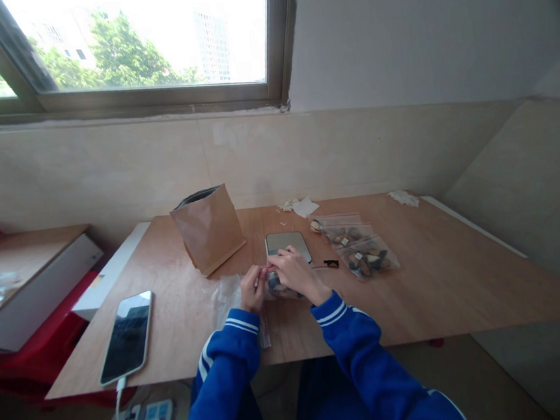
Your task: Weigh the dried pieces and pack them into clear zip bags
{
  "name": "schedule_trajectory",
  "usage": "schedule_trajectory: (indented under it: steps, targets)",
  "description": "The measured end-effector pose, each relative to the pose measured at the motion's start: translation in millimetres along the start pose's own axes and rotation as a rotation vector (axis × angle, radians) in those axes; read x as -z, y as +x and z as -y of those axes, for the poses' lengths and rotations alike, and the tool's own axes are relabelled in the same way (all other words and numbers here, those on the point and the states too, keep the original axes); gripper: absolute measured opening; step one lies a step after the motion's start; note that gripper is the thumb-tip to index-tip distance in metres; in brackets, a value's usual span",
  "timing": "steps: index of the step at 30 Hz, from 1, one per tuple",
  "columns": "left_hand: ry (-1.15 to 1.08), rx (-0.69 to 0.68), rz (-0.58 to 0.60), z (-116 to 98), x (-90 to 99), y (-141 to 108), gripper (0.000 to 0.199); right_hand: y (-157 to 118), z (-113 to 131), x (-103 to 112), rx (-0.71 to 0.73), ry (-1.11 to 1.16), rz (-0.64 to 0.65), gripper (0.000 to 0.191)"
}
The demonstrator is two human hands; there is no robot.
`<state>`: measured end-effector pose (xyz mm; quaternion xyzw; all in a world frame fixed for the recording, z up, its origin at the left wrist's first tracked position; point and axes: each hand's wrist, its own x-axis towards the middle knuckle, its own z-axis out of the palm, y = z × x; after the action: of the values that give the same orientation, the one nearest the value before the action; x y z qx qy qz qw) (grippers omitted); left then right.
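My left hand (pixel 254 288) and my right hand (pixel 293 273) meet near the table's middle, fingers pinched on the top edge of a clear zip bag (pixel 283 291) with dark pieces inside. The bag lies partly under my right hand. Just behind the hands is a flat scale with a pale top (pixel 287 241). Beneath and beside my left hand are clear plastic bags (pixel 226 296). Filled zip bags (pixel 368 256) of brown, dark and cream pieces lie to the right, near a small black item (pixel 331 263).
A brown paper bag (pixel 210 229) stands open at the back left. A phone (pixel 128 337) with a white cable lies at the front left. Crumpled white paper (pixel 305 207) is by the wall, with more scraps (pixel 404 198) at the back right.
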<state>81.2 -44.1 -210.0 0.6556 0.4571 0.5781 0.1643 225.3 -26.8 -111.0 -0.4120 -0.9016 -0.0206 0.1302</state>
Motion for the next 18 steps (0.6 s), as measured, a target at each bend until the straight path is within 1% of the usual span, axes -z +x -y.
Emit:
schedule_trajectory:
  steps: [4, 6, 9, 13, 18]
  targets:
    - [0.027, -0.011, -0.006, 0, 1.6, -1, 0.035, -2, -2, 2, -0.015, 0.063, -0.025, 0.019]
    - [0.036, -0.015, -0.043, -1, 2.4, -1, 0.034, -5, -6, 2, -0.013, 0.111, -0.03, 0.018]
    - [0.029, -0.013, -0.088, -3, 3.0, 0, 0.032, -9, -14, -1, -0.039, 0.13, 0.001, 0.02]
    - [-0.01, 0.015, -0.063, -6, 1.7, 0, 0.028, -12, -20, -7, -0.058, 0.139, 0.024, 0.018]
    - [-0.018, 0.041, -0.052, -6, -0.4, 0, 0.025, -11, -17, -8, -0.064, 0.123, 0.044, 0.02]
